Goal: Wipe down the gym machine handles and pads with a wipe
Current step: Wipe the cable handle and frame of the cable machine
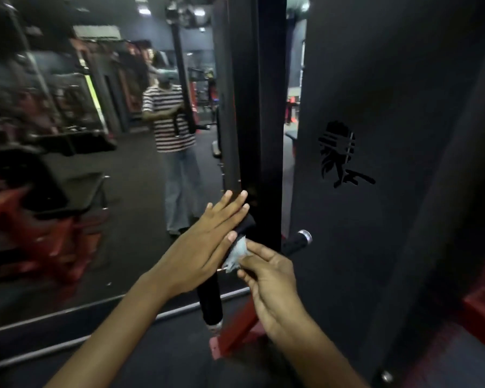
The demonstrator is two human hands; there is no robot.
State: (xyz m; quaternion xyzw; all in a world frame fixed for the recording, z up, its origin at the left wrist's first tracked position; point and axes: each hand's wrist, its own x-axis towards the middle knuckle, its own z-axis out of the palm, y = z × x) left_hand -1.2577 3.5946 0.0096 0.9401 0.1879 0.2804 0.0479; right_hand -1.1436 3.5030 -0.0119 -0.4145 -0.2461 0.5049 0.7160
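A black V-shaped cable handle hangs in front of me, one grip (211, 301) pointing down and the other grip (295, 243) reaching right with a chrome end cap. My left hand (205, 245) lies flat, fingers straight, against the handle's upper black part. Beside it, my right hand (266, 273) pinches a small crumpled white wipe (235, 254) between thumb and fingertips, held against the handle's bend next to my left thumb.
A tall black machine post (259, 107) and a black weight-stack shroud (375, 191) with a logo stand right behind the handle. A wall mirror (95, 163) on the left reflects red benches and a person in a striped shirt. A red frame foot (235, 329) lies on the floor.
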